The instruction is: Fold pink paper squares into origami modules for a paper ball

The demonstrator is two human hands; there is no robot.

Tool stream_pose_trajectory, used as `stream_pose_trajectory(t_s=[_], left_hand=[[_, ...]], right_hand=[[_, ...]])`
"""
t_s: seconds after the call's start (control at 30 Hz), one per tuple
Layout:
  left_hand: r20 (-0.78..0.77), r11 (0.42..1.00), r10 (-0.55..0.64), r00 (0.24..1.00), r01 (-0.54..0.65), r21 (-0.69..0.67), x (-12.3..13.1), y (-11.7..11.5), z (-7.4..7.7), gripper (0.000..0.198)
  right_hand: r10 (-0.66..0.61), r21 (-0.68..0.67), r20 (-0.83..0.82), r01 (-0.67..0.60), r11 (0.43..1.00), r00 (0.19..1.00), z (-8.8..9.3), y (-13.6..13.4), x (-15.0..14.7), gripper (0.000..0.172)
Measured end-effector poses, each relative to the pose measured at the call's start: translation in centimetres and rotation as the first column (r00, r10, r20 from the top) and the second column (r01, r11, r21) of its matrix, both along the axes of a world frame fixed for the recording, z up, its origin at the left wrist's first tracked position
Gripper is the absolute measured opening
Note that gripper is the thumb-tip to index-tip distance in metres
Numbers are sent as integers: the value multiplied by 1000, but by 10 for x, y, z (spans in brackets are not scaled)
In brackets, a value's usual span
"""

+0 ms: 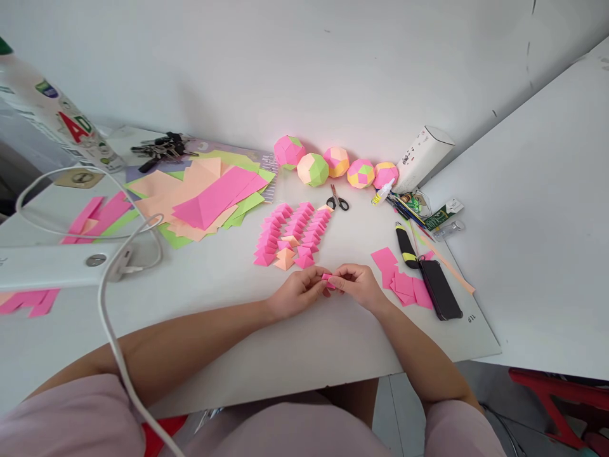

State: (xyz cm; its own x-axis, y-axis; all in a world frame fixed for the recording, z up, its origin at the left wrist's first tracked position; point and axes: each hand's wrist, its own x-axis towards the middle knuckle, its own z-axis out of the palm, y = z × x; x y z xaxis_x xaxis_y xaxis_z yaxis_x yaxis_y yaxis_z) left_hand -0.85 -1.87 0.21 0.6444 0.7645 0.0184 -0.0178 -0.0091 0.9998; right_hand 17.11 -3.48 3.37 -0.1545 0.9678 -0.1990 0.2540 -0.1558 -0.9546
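Observation:
A small folded pink paper piece (328, 277) is pinched between the fingertips of my left hand (297, 293) and my right hand (358, 285), just above the white table. Both hands are closed on it, fingertips nearly touching. Right behind them, folded pink paper units (295, 222) stand in three rows, with an orange unit (285, 258) at the near end of the middle row. Pink paper squares (404, 284) lie to the right of my right hand. Black-handled scissors (337, 201) rest beyond the rows.
Paper balls (313, 169) line the wall beside a white box (423, 158). Coloured sheets (204, 197), keys (162, 149), a bottle (57, 108) and a power strip (52, 265) with a white cable lie left. A cutter (406, 244) and black phone (440, 289) lie right.

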Motion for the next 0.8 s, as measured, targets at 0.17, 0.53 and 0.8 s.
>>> stream_pose_trajectory(t_s=[0.17,0.53,0.8], left_hand=[[-88,998,35,996,-39,-39,0,0,3,28],[-12,993,101,995,-102,-66,1,4,0,35],[24,994,96,995,-94,-57,2,2,-2,34]], right_hand=[[18,63,-52,-14,998,998,-1,-2,-1,23],[71,7,15,-71,997,997,-7,-3,-1,17],[120,11,87,-121,993,989,-8,-4,-1,9]])
